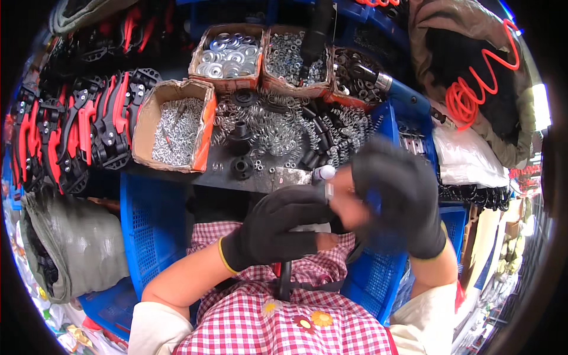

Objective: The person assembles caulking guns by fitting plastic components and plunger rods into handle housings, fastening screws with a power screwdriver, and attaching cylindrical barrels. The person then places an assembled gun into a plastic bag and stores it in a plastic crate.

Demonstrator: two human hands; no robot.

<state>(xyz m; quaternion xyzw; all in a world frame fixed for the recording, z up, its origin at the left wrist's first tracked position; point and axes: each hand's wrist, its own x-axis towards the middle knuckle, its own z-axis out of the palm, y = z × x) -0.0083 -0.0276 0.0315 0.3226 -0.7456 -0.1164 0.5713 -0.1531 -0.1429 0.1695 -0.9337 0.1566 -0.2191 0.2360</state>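
Note:
My left hand [281,228], in a black glove with a bare thumb tip, is curled in front of my apron. A pale, metal-looking edge [313,228] shows between its thumb and fingers; most of what it holds is hidden. Below that hand a black bar with a bit of red [284,281] sticks down over the checked apron; I cannot tell whether it belongs to the held thing. My right hand [396,198], also gloved, is smeared by motion close to the left fingertips. Its bare fingertips are bent inward, and whether they pinch anything cannot be made out.
Ahead on the bench are loose springs [272,133], a carton of small metal pieces [177,133], washers [228,56] and nuts [290,56]. A blue power driver [408,97] lies at right, near a coiled red hose [464,106]. Black-and-red clamp-like assemblies [89,124] are stacked left; blue crates [154,225] flank me.

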